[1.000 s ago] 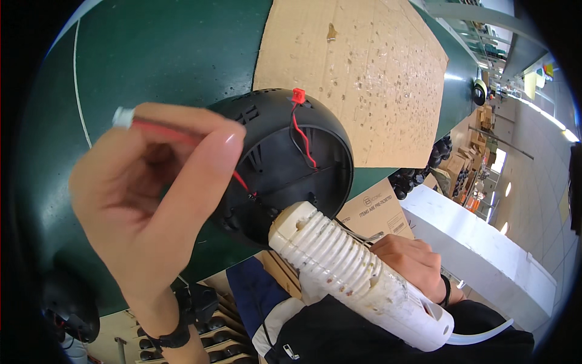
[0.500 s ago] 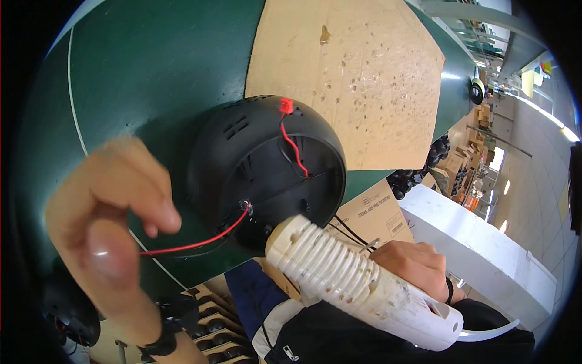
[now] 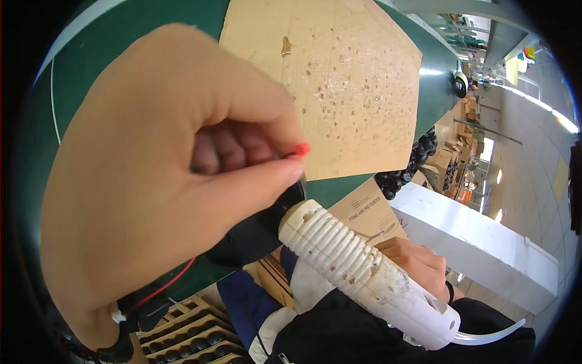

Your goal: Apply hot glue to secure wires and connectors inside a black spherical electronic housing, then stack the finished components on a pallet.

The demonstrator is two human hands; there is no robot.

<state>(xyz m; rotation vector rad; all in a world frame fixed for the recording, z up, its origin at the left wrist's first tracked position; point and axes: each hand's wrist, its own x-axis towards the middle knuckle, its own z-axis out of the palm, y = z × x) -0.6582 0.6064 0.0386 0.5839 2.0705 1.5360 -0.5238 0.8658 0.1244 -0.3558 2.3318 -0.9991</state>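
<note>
Left hand [image 3: 151, 145]: thumb and index finger pinch a small red connector [image 3: 302, 149] at their tips, the other fingers curled inward behind it. Right hand [image 3: 415, 267]: fingers bent around the far side of a white ribbed glue gun [image 3: 364, 270]; the gun itself hides part of this grip. The gun lies tilted below and to the right of the pinching fingertips, a translucent glue stick [image 3: 494, 338] protruding from its rear end. The black housing [image 3: 248, 239] is directly beneath the left thumb; the left hand obstructs most of it, and the gun's front end overlaps its near edge. A red wire [image 3: 167, 284] emerges below the thumb and runs toward the left wrist, where a white connector [image 3: 118, 316] shows. Writing: a brown carton [image 3: 376, 212], right of the pinch and beyond the gun, bears a dark emblem, a line of capitals and a block of finer print. Surroundings: a cardboard sheet [image 3: 345, 91] marked with glossy specks lies beyond the fingertips on the green table [image 3: 79, 79]; black parts [image 3: 421, 158] are heaped to their right, above a white beam [image 3: 473, 230]; racked black pieces [image 3: 200, 344] stand below the left hand.
</note>
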